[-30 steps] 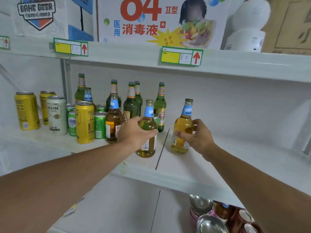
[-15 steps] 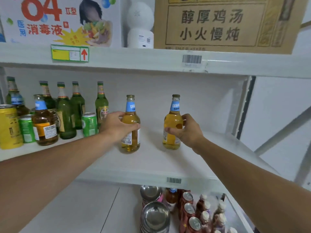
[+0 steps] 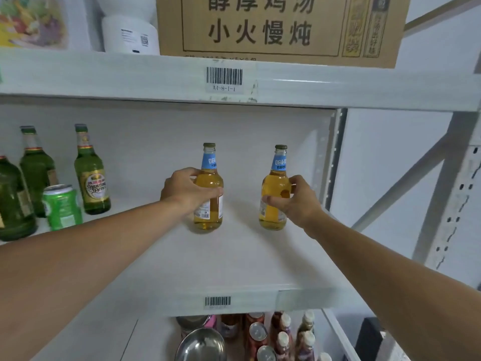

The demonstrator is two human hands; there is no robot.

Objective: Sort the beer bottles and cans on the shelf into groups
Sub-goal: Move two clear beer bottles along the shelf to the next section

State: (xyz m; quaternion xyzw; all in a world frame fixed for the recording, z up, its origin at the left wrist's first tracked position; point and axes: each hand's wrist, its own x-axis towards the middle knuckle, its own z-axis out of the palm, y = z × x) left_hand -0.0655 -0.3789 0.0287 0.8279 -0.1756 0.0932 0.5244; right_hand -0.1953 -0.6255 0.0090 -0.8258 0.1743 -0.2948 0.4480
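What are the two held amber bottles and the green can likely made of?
Amber blue-necked bottle in the left hand and its twin in the right hand: probably clear glossy glass, since the liquid shows through, with paper labels. Green drink can: likely printed aluminium, given its silvery rim.

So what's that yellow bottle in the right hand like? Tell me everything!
The right-hand bottle looks like clear glass, full of golden-yellow drink. It has a dull greenish cap, a light blue neck label with white letters, and a pale label low on its body. It stands upright on the white shelf, apart from the other yellow bottle. The right hand grips its middle.
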